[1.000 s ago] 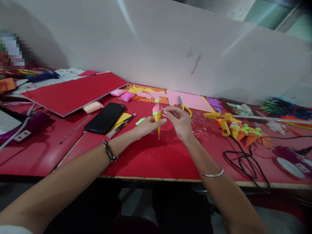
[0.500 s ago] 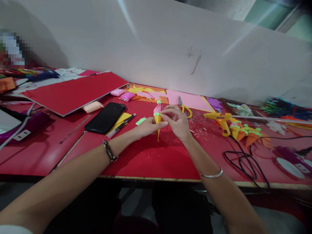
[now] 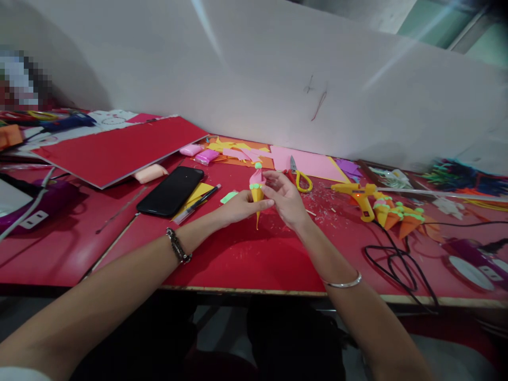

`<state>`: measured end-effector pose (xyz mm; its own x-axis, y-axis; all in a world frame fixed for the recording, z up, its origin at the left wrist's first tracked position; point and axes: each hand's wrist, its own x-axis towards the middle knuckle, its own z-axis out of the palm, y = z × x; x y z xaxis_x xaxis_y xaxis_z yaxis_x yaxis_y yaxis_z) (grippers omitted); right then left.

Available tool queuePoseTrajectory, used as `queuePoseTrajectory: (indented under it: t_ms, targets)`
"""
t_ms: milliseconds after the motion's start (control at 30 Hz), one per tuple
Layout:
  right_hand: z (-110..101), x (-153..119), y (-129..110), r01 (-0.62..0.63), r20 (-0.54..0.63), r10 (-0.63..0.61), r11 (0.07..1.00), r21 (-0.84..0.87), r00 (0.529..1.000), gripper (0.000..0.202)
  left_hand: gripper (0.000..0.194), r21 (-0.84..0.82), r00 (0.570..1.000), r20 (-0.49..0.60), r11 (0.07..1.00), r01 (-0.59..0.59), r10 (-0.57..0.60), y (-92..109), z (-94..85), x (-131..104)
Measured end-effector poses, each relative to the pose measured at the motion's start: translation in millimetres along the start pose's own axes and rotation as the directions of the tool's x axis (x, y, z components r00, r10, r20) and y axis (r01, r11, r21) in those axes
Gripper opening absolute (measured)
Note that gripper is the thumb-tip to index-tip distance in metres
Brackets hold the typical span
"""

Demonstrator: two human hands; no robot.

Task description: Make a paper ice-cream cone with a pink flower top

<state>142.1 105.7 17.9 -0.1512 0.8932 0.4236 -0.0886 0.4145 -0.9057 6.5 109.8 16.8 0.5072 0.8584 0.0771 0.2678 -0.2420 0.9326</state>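
Note:
A small craft ice cream cone [image 3: 257, 193] stands upright, tip down, in front of me above the red table. It has a yellow cone, a wavy light-green trim, a pink swirl and a green ball on top. My left hand [image 3: 243, 206] is closed around the yellow cone, thumb across its front. At the cone's right side, my right hand [image 3: 288, 198] has its thumb and bent fingers on the green trim and the edge of the pink swirl. Some of its fingertips are hidden behind the cone. A light-green piece [image 3: 229, 197] lies just behind my left hand.
Yellow-handled scissors [image 3: 304, 182] lie behind my right hand. A yellow glue gun [image 3: 362, 201], finished cones [image 3: 410, 221] and a black cord [image 3: 391, 264] are on the right. On the left are a black phone [image 3: 171, 191], a pen [image 3: 202, 197] and a red board [image 3: 123, 151].
My right hand's fingers have drawn back slightly and spread a little at the swirl, uncovering more of the pink. My left hand and the cone have stayed nearly still.

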Motion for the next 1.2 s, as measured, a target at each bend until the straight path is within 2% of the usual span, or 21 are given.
queuePoseTrajectory:
  t_ms: [133,233,600,933,1200]
  targets:
    - [0.5,-1.1,2.2,-0.162,0.075,0.155,0.982,0.098,0.985,0.038,0.035,0.038,1.000,0.008,0.999,-0.015,0.015,1.3,-0.7,-0.6]
    - [1.4,-2.3,1.9,-0.216,0.101,0.201,0.962,0.169,0.974,0.040,0.034,0.050,0.999,0.003,0.998,-0.042,0.042,0.7,-0.6,-1.1]
    - [3.3,-2.7,-0.7,-0.205,0.042,0.201,0.966,0.159,0.979,0.037,0.043,0.043,1.000,0.003,0.999,-0.023,0.023,-7.6,2.9,0.7]
    - [4.6,-2.1,-1.6,-0.207,-0.021,0.209,0.974,0.090,0.978,0.039,0.028,-0.001,0.999,-0.027,0.999,-0.032,0.032,-4.3,4.1,-0.2]
    - [3.7,-0.4,-1.1,-0.164,-0.036,0.171,0.976,0.145,0.985,0.038,0.025,0.013,1.000,-0.006,1.000,0.015,-0.015,3.5,3.4,-1.6]
